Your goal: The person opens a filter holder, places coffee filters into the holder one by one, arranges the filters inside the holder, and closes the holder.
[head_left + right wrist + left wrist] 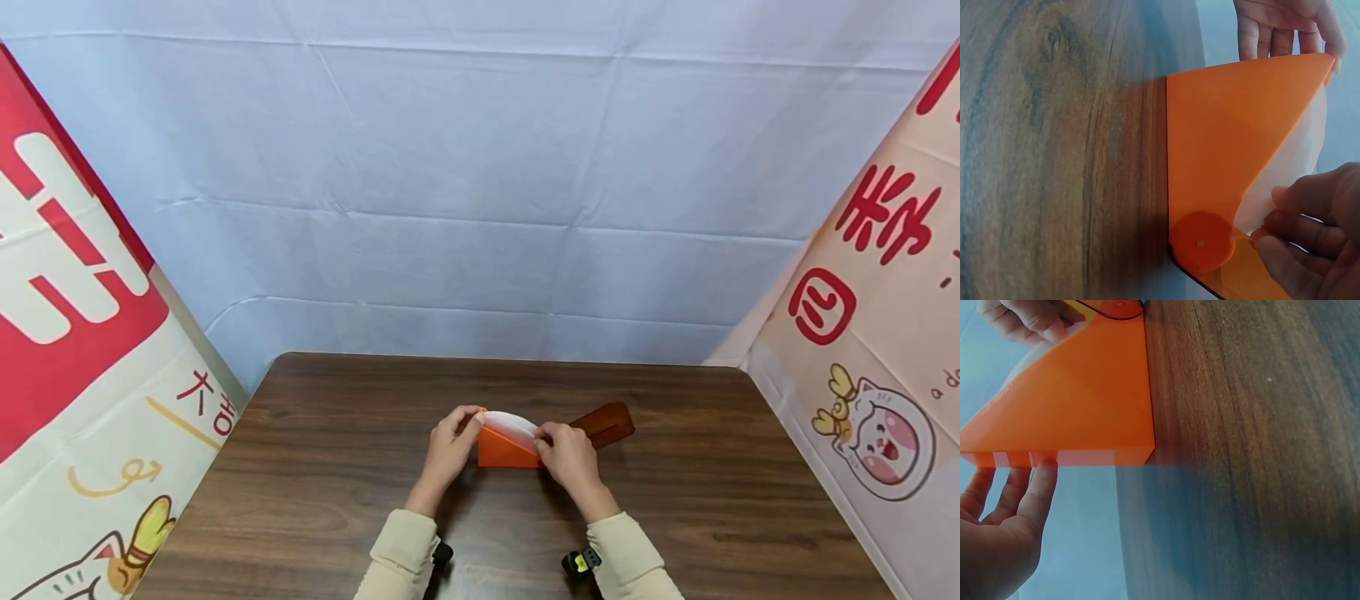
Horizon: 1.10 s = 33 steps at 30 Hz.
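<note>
An orange wedge-shaped holder [501, 450] stands on the brown table, its sloping top exposing rounded white paper [512, 422]. My left hand [448, 446] grips the holder's tall left end. In the left wrist view, several fingers [1041, 494] press flat against that end wall. On the other side, my right hand [572, 458] pinches the white paper at its low end, close to the round pivot [1202, 242]. A translucent brown-orange lid [611, 423] is swung out to the right from this pivot, partly behind my right hand.
Dark wood grain covers the table [315, 467], whose far edge lies beyond the holder. A pale cloth [450, 167] hangs behind it. Printed banners [885, 442] flank both sides. Black straps with small devices [577, 565] sit at both wrists.
</note>
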Motion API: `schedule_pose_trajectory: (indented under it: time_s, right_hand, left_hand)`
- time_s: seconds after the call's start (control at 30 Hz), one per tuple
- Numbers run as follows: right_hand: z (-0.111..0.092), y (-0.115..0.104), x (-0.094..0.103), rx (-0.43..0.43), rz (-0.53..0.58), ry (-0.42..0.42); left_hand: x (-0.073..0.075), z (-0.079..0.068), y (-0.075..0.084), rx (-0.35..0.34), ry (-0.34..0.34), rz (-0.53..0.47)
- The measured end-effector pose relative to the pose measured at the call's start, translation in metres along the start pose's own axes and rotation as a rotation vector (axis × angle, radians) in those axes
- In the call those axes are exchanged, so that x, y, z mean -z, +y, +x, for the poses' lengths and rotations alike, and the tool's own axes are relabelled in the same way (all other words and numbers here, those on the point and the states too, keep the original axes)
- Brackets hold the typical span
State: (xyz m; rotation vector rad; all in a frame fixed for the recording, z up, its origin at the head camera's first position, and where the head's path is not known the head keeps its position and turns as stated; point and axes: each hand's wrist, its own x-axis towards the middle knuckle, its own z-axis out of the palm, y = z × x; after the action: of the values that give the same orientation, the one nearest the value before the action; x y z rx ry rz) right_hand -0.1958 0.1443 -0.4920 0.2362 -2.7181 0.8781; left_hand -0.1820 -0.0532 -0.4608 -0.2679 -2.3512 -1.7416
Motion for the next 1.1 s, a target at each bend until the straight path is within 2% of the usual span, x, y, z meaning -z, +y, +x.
schedule_pose_trajectory:
  time_s: [0.3,0.43,0.57,0.7,0.77,0.9,1.03,1.1]
  right_hand:
    - [-0.003,-0.003,0.011,0.006,0.034,-0.041]
    - [-0.002,-0.006,0.015,0.046,0.036,-0.053]
    - [-0.004,-0.008,0.023,0.08,0.005,-0.096]
    - [-0.011,-0.009,0.039,0.166,-0.036,-0.159]
    - [-0.012,-0.009,0.047,0.217,-0.051,-0.163]
    - [-0.013,-0.01,0.057,0.264,-0.085,-0.168]
    - [-0.014,-0.009,0.064,0.287,-0.11,-0.163]
    - [-0.014,-0.007,0.068,0.308,-0.123,-0.141]
  left_hand:
    - [-0.001,-0.003,0.005,0.023,0.018,-0.018]
    - [0.0,-0.002,0.004,0.026,0.027,-0.022]
    - [0.003,-0.001,0.001,0.013,0.008,-0.031]
    - [0.008,-0.002,-0.001,-0.011,-0.027,-0.063]
    - [0.012,-0.003,-0.002,-0.03,-0.056,-0.085]
    - [0.02,-0.005,-0.003,-0.081,-0.108,-0.091]
    - [0.022,-0.008,-0.007,-0.117,-0.116,-0.071]
    - [0.019,-0.008,-0.016,-0.139,-0.104,-0.061]
